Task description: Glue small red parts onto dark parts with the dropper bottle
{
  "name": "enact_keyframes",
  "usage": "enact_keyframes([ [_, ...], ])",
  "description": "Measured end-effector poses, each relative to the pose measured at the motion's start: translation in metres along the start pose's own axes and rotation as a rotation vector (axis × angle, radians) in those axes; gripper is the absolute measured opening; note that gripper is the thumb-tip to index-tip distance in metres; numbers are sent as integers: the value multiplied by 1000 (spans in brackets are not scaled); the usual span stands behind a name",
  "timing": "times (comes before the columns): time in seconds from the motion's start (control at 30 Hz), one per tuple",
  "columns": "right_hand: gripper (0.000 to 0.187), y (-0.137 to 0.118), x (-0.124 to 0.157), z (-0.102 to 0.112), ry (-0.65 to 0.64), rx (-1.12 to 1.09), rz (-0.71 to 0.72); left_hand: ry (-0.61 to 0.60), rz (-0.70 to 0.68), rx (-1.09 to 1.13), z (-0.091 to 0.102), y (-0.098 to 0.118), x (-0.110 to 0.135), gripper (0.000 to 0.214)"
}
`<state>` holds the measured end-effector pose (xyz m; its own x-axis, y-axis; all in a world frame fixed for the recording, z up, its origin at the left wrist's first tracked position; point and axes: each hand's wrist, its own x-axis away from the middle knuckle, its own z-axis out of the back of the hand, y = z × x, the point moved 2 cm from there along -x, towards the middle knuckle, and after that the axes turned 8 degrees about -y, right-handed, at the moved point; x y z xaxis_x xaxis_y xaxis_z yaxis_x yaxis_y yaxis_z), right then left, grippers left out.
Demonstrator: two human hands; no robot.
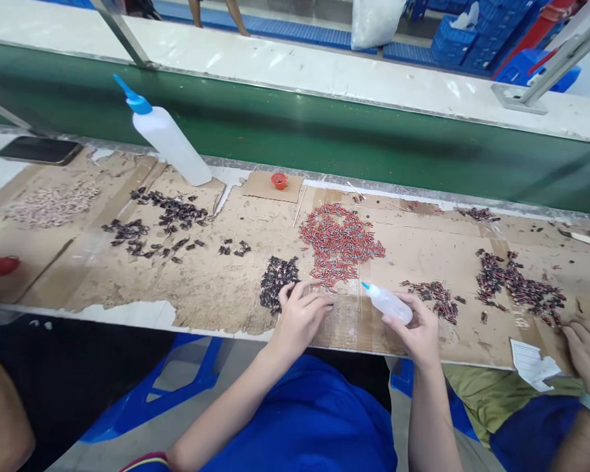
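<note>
My left hand (pixel 299 318) rests near the front edge of the cardboard-covered bench (pixel 216 288), fingers curled and pinched on something too small to make out, right beside a dark pile of small parts (pixel 276 280). My right hand (pixel 415 328) grips a small squeeze bottle with a blue tip (pixel 386 301), its nozzle pointing left toward my left hand. Just beyond both hands lies a heap of red and blue small parts (pixel 339 242).
A large squeeze bottle (pixel 170 141) stands tilted at the back left. A red cap (pixel 278 180) sits on a cardboard piece. Dark part piles lie left (pixel 162 223) and right (pixel 516 285). Another person's hand (pixel 587 351) works at the right, by a paper slip (pixel 528 360). A green conveyor (pixel 324 137) runs behind.
</note>
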<state>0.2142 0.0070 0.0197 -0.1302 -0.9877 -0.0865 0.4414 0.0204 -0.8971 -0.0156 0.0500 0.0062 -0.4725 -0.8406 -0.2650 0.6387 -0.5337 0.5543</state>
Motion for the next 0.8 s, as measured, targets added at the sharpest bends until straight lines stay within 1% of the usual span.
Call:
enact_keyframes([
  [0.13,37,7,3,-16,187,-371,-98,0,39,22,-11,1,3,17],
  [0.2,35,8,2,-24,222,-453,-147,-6,60,25,-11,-1,4,19],
  [0.3,27,3,0,-35,180,-395,-182,-3,74,34,-9,-2,5,19],
  [0.37,22,-3,0,-39,191,-332,-180,13,73,41,-8,-3,5,18],
  [0.5,22,-7,0,-47,221,-283,-199,29,85,52,-9,-3,3,16],
  [0.7,25,-2,1,-50,177,-213,-196,-12,116,80,-7,-3,0,17],
  [0.8,25,-4,0,-50,153,-194,-203,-13,139,80,-6,-2,0,19],
])
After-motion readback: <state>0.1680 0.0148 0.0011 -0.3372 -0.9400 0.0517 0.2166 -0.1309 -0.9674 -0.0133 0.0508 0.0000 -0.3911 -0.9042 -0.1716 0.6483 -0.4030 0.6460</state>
